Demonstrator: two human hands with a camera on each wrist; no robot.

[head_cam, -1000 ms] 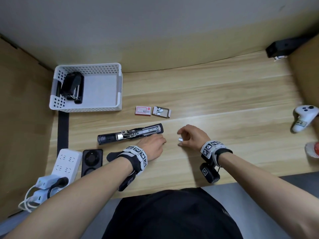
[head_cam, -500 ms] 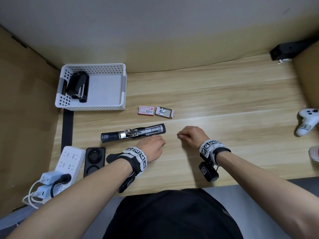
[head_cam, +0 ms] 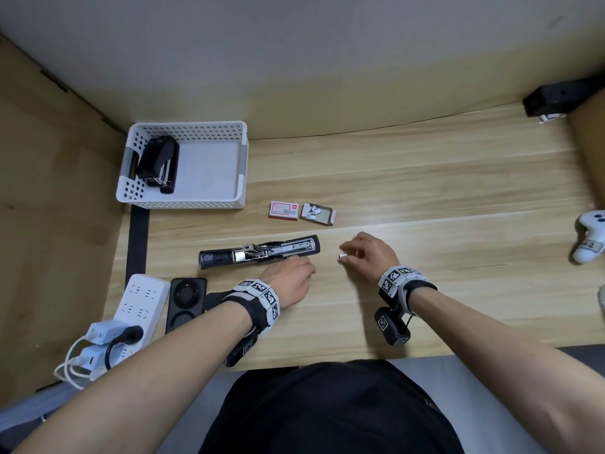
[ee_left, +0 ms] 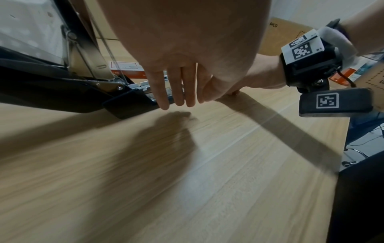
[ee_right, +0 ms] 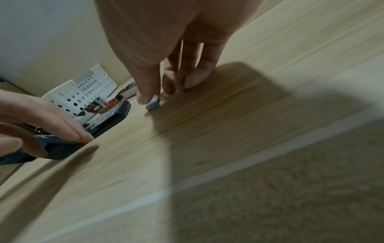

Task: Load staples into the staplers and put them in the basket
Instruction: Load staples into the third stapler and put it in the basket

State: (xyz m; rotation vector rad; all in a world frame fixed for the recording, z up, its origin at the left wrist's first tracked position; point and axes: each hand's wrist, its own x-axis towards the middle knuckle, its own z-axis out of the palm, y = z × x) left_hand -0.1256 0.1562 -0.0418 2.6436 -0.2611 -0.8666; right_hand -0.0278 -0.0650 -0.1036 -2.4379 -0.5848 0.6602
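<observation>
A black stapler [head_cam: 258, 255] lies opened flat on the wooden table, its metal staple channel facing up. My left hand [head_cam: 294, 270] rests its straight fingers [ee_left: 176, 92] against the stapler's near edge. Just right of the stapler, my right hand [head_cam: 352, 255] pinches a short staple strip [head_cam: 342, 256] between thumb and forefinger, low over the table; the right wrist view shows the strip [ee_right: 153, 103] touching the wood. A closed red-and-white staple box [head_cam: 284, 210] and an open staple box [head_cam: 317, 213] lie behind. The white perforated basket [head_cam: 240, 165] at the back left holds another black stapler [head_cam: 157, 163].
A white power strip [head_cam: 137, 303] with plugs and a black device [head_cam: 186, 303] lie at the front left. A white game controller [head_cam: 591, 237] sits at the right edge, a black object [head_cam: 553, 99] at the back right. Cardboard walls [head_cam: 49, 191] flank the table.
The right hand has stayed right of the stapler, shifting slightly; the staple strip, hidden half a second ago, shows at its fingertips again. The left hand keeps to the stapler.
</observation>
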